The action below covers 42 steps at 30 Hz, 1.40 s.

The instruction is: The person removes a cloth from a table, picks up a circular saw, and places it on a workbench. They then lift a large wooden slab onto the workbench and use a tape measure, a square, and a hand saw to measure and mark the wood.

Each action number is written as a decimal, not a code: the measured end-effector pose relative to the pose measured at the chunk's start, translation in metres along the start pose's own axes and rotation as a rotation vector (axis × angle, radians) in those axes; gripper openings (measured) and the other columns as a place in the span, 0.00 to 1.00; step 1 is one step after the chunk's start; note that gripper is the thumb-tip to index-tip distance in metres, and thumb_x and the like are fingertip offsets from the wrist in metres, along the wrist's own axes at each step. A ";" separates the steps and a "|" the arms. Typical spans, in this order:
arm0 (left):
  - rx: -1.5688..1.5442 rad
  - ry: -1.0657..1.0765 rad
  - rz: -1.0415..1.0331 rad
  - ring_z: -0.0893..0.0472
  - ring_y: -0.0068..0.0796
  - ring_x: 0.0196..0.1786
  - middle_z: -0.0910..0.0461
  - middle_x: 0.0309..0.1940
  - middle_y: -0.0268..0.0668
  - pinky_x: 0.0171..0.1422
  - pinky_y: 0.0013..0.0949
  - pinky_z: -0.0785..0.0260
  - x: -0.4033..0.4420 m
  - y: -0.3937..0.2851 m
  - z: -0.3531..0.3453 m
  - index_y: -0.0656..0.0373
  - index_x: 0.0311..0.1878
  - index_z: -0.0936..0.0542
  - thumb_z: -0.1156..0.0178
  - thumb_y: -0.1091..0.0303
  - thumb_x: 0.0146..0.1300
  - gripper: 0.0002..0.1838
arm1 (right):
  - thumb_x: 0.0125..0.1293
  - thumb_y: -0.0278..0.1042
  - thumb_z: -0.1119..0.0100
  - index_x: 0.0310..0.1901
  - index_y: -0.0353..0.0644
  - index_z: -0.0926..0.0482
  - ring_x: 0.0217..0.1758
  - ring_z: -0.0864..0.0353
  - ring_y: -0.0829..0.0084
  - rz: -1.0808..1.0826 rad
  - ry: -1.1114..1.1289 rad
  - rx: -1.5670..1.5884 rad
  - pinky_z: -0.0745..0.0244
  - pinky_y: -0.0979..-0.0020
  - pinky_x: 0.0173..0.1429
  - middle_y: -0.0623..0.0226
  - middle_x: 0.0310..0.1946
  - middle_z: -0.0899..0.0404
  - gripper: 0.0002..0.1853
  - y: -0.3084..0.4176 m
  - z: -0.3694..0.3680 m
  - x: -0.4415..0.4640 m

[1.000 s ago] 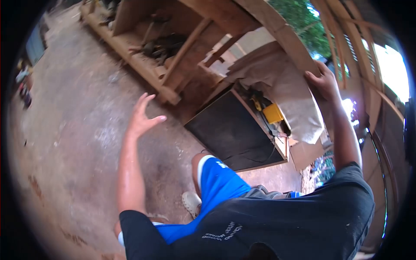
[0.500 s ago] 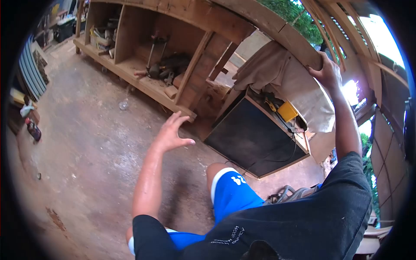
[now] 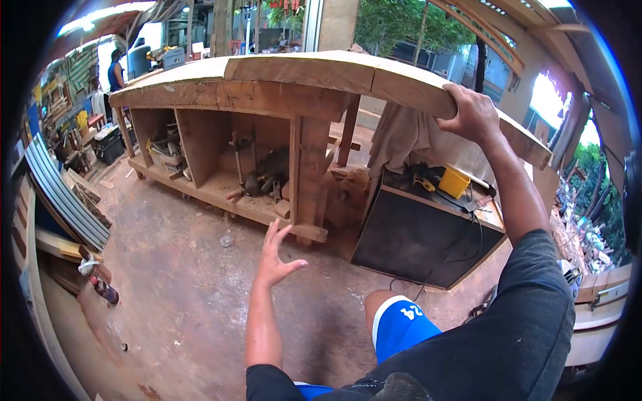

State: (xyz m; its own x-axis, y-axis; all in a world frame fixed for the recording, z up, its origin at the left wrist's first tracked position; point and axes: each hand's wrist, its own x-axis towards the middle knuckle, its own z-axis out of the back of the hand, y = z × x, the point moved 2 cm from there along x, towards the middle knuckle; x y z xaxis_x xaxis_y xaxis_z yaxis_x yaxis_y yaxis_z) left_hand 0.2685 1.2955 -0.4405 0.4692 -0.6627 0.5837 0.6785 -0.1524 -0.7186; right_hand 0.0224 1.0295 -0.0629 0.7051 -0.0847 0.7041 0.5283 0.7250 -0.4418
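Observation:
My right hand [image 3: 473, 115] grips the edge of a long, thick wooden board [image 3: 408, 92], with fingers over its top and thumb against its side. This board lies along the top of a wooden workbench [image 3: 267, 100] and sticks out past its right end. In mid-air, my left hand [image 3: 274, 262] holds nothing, its fingers and thumb spread apart. Behind it stands the bench's lower shelf, where a clamp [image 3: 239, 157] and dark tools [image 3: 271, 174] rest.
A black-fronted cabinet [image 3: 421, 234] carrying a yellow box [image 3: 454, 182], cables and a draped cloth [image 3: 401, 137] stands below the board's overhang. Metal sheets [image 3: 63, 190] and a bottle [image 3: 105, 291] are at left. Another person [image 3: 116, 72] stands at the far end.
The view has tilted up and levelled, bringing the bench top, the board's far end and a distant person into sight. My right hand stays on the board; the left stays spread.

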 end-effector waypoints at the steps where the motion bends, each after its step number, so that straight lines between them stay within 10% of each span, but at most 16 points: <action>1: 0.061 -0.034 -0.042 0.49 0.48 0.75 0.46 0.72 0.47 0.76 0.49 0.51 0.015 -0.012 0.009 0.51 0.65 0.31 0.23 0.47 0.37 0.49 | 0.43 0.49 0.33 0.50 0.41 0.26 0.45 0.19 0.55 0.001 -0.003 0.003 0.24 0.59 0.51 0.55 0.41 0.20 0.31 0.000 -0.001 0.002; 10: 0.562 -0.378 -0.567 0.49 0.47 0.76 0.46 0.73 0.44 0.75 0.51 0.54 0.232 -0.144 0.088 0.49 0.69 0.36 0.33 0.44 0.50 0.44 | 0.40 0.45 0.32 0.51 0.42 0.26 0.47 0.20 0.57 -0.015 0.004 0.012 0.25 0.60 0.52 0.55 0.42 0.20 0.33 -0.004 -0.003 0.000; 14: 0.731 -0.298 -0.425 0.52 0.38 0.77 0.50 0.75 0.40 0.78 0.51 0.60 0.297 -0.182 0.084 0.45 0.72 0.43 0.28 0.52 0.47 0.49 | 0.40 0.45 0.32 0.51 0.42 0.26 0.47 0.20 0.57 -0.032 -0.003 0.043 0.25 0.61 0.52 0.54 0.42 0.20 0.33 0.001 -0.001 -0.003; 38: 0.609 -0.410 -0.400 0.40 0.38 0.71 0.34 0.65 0.35 0.75 0.42 0.48 0.308 -0.156 0.059 0.48 0.64 0.32 0.26 0.64 0.41 0.42 | 0.38 0.43 0.31 0.49 0.42 0.23 0.46 0.20 0.57 -0.090 -0.100 0.053 0.25 0.61 0.52 0.56 0.42 0.19 0.32 0.005 0.000 -0.005; 42: 0.612 -0.379 -0.375 0.42 0.36 0.72 0.37 0.66 0.32 0.75 0.55 0.51 0.311 -0.153 0.056 0.47 0.64 0.33 0.26 0.63 0.42 0.42 | 0.38 0.44 0.31 0.48 0.42 0.23 0.45 0.19 0.58 -0.023 -0.153 0.072 0.25 0.61 0.51 0.56 0.40 0.19 0.31 0.004 -0.002 -0.005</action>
State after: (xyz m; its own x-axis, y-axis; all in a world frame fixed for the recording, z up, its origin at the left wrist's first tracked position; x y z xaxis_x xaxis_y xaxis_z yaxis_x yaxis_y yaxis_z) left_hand 0.3428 1.1539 -0.1279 0.2348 -0.3368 0.9118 0.9659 0.1858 -0.1801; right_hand 0.0219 1.0316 -0.0696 0.6104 -0.0006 0.7921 0.5042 0.7715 -0.3880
